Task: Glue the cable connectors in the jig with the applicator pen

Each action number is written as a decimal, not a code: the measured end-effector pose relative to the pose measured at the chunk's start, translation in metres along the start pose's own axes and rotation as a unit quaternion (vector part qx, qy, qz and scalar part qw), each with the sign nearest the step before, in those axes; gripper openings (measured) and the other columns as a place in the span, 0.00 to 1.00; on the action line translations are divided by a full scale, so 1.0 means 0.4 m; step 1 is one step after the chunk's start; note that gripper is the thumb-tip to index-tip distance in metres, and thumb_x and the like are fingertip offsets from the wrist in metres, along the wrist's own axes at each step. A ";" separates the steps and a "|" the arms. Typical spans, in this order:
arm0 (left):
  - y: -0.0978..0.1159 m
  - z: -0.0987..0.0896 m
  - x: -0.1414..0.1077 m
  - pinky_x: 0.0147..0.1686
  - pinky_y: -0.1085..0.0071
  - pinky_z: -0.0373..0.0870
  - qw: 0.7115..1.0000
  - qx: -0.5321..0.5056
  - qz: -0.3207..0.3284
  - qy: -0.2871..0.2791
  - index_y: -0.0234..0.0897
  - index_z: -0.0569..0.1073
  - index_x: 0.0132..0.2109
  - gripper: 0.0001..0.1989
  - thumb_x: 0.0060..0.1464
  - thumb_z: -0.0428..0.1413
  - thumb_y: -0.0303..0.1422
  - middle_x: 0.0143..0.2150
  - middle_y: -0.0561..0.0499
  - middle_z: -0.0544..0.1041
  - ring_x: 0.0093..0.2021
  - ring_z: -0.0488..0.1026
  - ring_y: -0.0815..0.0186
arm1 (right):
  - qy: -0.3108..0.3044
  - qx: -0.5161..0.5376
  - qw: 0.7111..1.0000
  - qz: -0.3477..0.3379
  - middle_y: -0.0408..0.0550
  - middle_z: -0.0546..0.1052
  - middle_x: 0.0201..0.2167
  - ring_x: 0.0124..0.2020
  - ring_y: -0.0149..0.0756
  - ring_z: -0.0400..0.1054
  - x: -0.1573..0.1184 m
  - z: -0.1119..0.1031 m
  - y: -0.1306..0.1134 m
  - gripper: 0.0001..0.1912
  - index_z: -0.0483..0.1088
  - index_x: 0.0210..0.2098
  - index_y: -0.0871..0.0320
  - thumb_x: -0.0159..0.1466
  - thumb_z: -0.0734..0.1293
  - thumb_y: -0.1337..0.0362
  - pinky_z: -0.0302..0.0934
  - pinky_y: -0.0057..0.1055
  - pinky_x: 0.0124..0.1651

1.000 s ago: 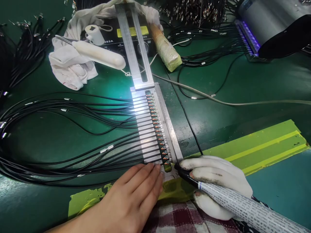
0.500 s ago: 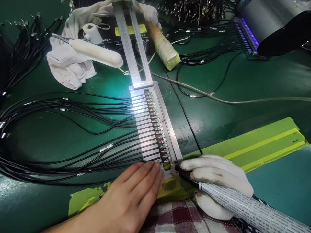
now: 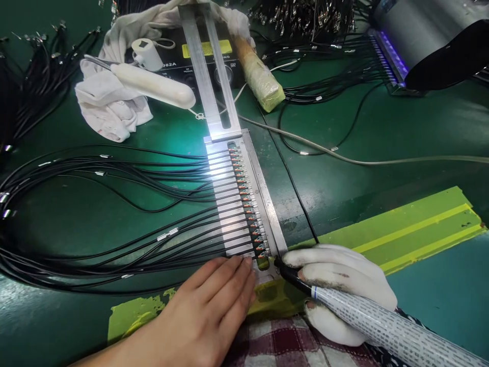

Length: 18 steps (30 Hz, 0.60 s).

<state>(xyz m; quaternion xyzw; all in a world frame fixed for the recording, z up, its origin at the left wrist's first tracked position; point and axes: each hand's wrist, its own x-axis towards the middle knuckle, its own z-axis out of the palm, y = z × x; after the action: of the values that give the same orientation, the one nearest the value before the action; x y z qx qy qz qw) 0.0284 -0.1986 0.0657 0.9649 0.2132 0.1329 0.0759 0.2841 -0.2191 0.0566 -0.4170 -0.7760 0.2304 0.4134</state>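
The metal fixture (image 3: 273,224) lies on the worktop (image 3: 328,199), holding black cables (image 3: 183,221). The left hand (image 3: 206,300), nearly flat, touches its near end; a nudge could unseat wires. The gloved right hand (image 3: 344,275) curls around a patterned tool (image 3: 367,311).

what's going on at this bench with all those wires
The left hand, bare, rests at the near end of a slotted metal jig. The right hand, in a white glove, holds a printed tube-shaped tool, its black tip by the same end. Black cables lie side by side across the jig, their stripped ends over its slot.
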 end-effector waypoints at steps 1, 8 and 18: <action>0.000 0.001 -0.001 0.52 0.60 0.70 1.000 -0.001 -0.001 0.005 0.28 0.74 0.53 0.16 0.65 0.46 0.28 0.55 0.42 0.77 0.55 0.72 0.55 | -0.001 -0.001 1.000 -0.002 0.51 0.81 0.41 0.41 0.36 0.77 0.000 0.000 0.000 0.09 0.69 0.38 0.59 0.56 0.66 0.70 0.71 0.30 0.44; 0.002 0.008 -0.008 0.53 0.60 0.70 1.000 0.004 -0.005 0.018 0.30 0.74 0.54 0.18 0.66 0.43 0.28 0.56 0.42 0.76 0.56 0.70 0.55 | -0.004 -0.008 1.000 -0.004 0.52 0.81 0.41 0.39 0.38 0.78 0.002 0.000 0.000 0.11 0.70 0.39 0.59 0.55 0.66 0.69 0.73 0.31 0.42; 0.003 -0.005 0.001 0.52 0.63 0.74 0.999 0.028 0.006 0.023 0.31 0.75 0.51 0.18 0.66 0.43 0.27 0.52 0.42 0.78 0.54 0.73 0.57 | 0.036 0.080 0.995 0.036 0.52 0.80 0.42 0.41 0.40 0.77 -0.003 0.000 0.003 0.13 0.71 0.41 0.58 0.56 0.67 0.71 0.73 0.31 0.43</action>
<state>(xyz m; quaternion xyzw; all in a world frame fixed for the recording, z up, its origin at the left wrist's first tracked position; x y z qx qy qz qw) 0.0288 -0.1994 0.0678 0.9646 0.2132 0.1491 0.0435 0.2847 -0.2194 0.0553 -0.4184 -0.7242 0.2917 0.4641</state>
